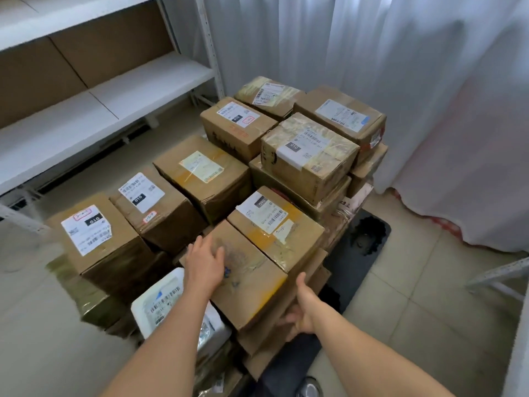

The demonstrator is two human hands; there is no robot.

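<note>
The box (252, 285) is gripped for lifting, left hand (204, 265) spread flat on top, right hand (300, 310) curled under its near edge; a level lift seems needed next.

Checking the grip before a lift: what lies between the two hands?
In the head view, only the unlabelled cardboard box: the left hand rests on its top, the right hand touches its right side.
</note>
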